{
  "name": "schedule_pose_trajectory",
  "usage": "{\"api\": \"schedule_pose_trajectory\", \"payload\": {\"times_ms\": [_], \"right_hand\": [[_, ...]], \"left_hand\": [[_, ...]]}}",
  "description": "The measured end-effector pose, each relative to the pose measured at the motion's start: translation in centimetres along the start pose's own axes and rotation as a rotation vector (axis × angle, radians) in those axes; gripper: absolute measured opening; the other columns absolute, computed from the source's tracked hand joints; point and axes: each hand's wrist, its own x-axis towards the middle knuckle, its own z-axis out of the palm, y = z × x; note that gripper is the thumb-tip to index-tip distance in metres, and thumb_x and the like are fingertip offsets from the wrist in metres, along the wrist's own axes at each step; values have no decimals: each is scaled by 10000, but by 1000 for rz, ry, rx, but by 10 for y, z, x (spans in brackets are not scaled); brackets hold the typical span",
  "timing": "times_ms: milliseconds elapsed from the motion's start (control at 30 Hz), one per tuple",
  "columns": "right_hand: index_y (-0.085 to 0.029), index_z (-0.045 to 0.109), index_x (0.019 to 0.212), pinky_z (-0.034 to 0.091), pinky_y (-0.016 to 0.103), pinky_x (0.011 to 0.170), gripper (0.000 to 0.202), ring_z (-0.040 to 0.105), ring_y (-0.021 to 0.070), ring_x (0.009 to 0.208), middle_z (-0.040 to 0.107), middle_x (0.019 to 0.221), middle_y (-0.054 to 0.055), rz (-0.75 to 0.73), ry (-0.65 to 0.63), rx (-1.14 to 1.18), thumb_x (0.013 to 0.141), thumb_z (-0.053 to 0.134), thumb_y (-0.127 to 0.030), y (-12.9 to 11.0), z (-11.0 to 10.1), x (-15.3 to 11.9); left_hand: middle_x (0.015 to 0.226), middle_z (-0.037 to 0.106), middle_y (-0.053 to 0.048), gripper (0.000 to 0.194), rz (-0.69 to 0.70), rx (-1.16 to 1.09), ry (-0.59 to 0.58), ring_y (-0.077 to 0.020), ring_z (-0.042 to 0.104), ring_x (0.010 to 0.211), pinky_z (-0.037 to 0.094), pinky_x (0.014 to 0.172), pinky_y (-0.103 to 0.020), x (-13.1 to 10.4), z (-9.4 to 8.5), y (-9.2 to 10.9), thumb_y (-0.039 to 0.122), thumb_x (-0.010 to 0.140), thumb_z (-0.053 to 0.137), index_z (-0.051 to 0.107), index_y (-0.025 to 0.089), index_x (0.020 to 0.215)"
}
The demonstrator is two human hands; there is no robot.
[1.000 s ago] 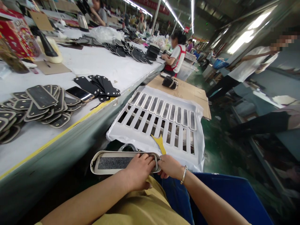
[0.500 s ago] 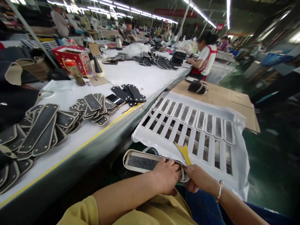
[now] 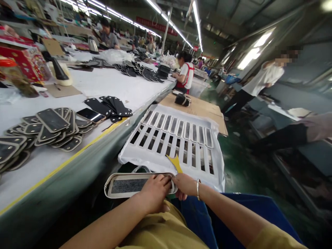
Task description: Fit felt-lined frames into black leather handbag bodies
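A long rounded piece (image 3: 127, 185), with a cream rim and a dark grey inner panel, lies crosswise in front of me. My left hand (image 3: 157, 190) rests over its right part, fingers bent down inside the rim. At the right end, my right hand (image 3: 184, 185) pinches the rim, a bracelet on its wrist. My fingers hide that end of the piece. Just beyond the right hand, a yellow forked strip (image 3: 175, 162) lies against a white slotted rack (image 3: 153, 157). Along the rack's far side stands a row of similar grey panels with cream edges (image 3: 180, 128).
On the white table (image 3: 103, 81) at left lie piled dark strips with pale edges (image 3: 52, 121), black strips (image 3: 110, 107) and a phone (image 3: 91, 116). Cardboard (image 3: 202, 112) is behind the rack. A co-worker (image 3: 185, 72) sits farther off; another person (image 3: 261, 81) stands at right.
The view has swung right, so everything sits farther left, and people at the right have come into sight. Both hands stay at the right end of the rounded piece.
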Motion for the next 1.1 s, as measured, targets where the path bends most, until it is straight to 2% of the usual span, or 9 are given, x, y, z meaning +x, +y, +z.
{"api": "schedule_pose_trajectory", "payload": {"times_ms": [233,367,467,533,600,700,767,900,1100], "right_hand": [[-101,596,682,517,210,462,413,671,177,604,699,757,154,64,-137,218,915,269,-199,-1,-2,1],[-118,550,647,514,222,428,439,672,196,570,693,728,173,56,-168,276,918,214,-200,1,-1,3],[-134,514,618,504,219,397,425,663,192,537,694,720,165,95,-195,329,923,227,-206,5,-1,9],[-137,507,621,498,212,389,418,660,185,527,694,726,165,94,-209,330,925,227,-199,6,-2,11],[-136,507,618,494,204,387,426,660,183,528,691,730,177,75,-217,308,927,220,-197,5,-6,10],[-137,501,597,492,195,390,445,663,185,539,687,733,193,35,-228,294,927,209,-193,4,-12,6],[-144,494,594,489,191,389,435,663,181,537,689,730,186,26,-234,315,925,214,-184,4,-13,4],[-150,487,589,481,194,379,440,655,174,509,691,697,159,46,-227,377,927,208,-183,7,-9,3],[-165,503,544,474,203,378,454,642,176,473,685,640,141,-51,-193,303,913,240,-194,14,-6,7]], "left_hand": [[1349,458,-114,877,-9,-191,33,-320,425,1174,342,974,-504,-2,-14,-4,642,614,638,386,203,1330],[1260,550,-78,776,8,-478,147,-222,519,1124,411,962,-332,-30,-37,-14,553,725,611,335,206,1362],[1218,571,-65,519,-308,-364,560,-200,513,1131,382,999,-329,-70,-41,-35,424,815,552,442,221,1279],[1260,526,-119,527,-636,-174,696,-253,465,1180,340,1027,-425,-96,-37,-57,367,810,544,430,179,1289],[1278,515,-130,520,-774,-198,541,-273,459,1186,339,1019,-438,-114,-34,-81,362,808,519,445,159,1280],[1091,640,-67,353,-707,-442,186,-209,574,1013,414,911,-315,-119,-33,-106,354,883,365,595,187,1091],[878,674,-40,354,-701,-491,75,-181,605,831,438,779,-268,-112,-35,-113,361,888,340,639,173,907],[693,624,-16,354,-744,-469,49,-163,563,672,406,627,-240,-102,-33,-116,387,866,375,598,154,722],[801,654,-34,385,-739,-497,74,-173,578,760,435,718,-241,-105,-29,-111,397,884,334,626,155,818]]}}
